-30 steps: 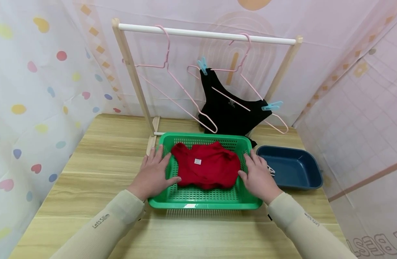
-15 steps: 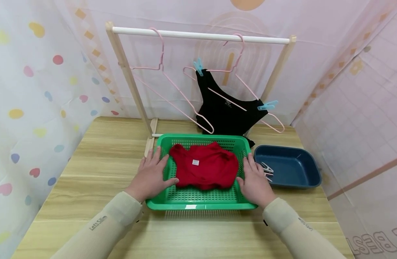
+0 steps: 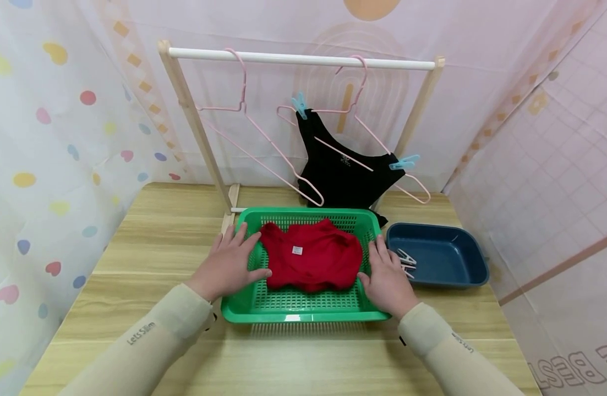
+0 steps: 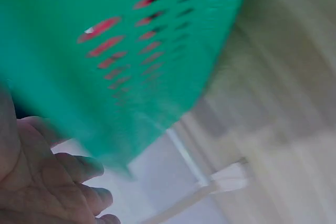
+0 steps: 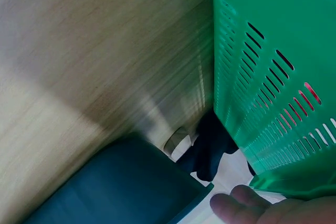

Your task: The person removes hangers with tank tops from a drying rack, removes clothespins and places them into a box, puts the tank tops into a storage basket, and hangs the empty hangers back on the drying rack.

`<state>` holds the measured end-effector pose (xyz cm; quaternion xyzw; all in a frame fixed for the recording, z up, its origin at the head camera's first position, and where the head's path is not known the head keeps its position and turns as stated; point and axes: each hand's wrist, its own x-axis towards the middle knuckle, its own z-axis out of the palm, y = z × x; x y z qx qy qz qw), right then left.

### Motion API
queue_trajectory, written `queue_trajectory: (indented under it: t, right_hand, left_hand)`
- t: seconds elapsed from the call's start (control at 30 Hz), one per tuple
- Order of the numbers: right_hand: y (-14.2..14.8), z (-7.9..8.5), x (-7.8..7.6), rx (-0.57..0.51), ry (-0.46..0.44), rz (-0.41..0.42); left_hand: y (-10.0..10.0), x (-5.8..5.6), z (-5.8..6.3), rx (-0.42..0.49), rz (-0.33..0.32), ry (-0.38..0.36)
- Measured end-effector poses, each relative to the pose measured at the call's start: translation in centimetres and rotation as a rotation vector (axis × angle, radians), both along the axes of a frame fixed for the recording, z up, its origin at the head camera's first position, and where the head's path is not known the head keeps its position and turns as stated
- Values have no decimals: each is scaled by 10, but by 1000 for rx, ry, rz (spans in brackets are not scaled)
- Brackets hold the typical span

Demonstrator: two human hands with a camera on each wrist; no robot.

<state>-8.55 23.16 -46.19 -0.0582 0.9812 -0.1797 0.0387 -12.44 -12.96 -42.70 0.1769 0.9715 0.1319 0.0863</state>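
A green plastic basket sits on the table with a folded red garment inside, its white label facing up. At the basket's left rim, my left hand lies with fingers spread and thumb reaching over the edge. In the left wrist view, those fingers are outside the green wall, curled round nothing; whether the thumb touches is hidden. My right hand rests along the right rim, fingers extended forward, thumb on the inner side. The right wrist view shows its fingertips beside the basket's wall.
Behind the basket stands a rack with a white rod. One pink hanger hangs bare; another carries a black top held by blue clothespins. To the right, a blue tray holds pale clothespins.
The basket and my right hand have shifted slightly left, away from the blue tray, so more of the pale clothespins shows. My left hand has drawn slightly left. The head view has tilted a little.
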Motion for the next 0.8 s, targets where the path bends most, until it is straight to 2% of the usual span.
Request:
queue_trajectory:
  t: [0.1,0.23,0.43,0.6,0.8]
  right_hand:
    - [0,0,0,16,6,3]
    - [-1,0,1,25,10,4]
    - [-2,1,2,35,10,10]
    - [-2,1,3,43,17,9]
    - [-3,3,3,42,9,8]
  left_hand:
    - [6,-2,19,1,-39,32]
    - [18,-5,54,48,-110,95]
    - [34,-14,103,127,-210,234]
    - [48,-30,137,118,-234,292]
    - [64,-56,167,103,-223,282]
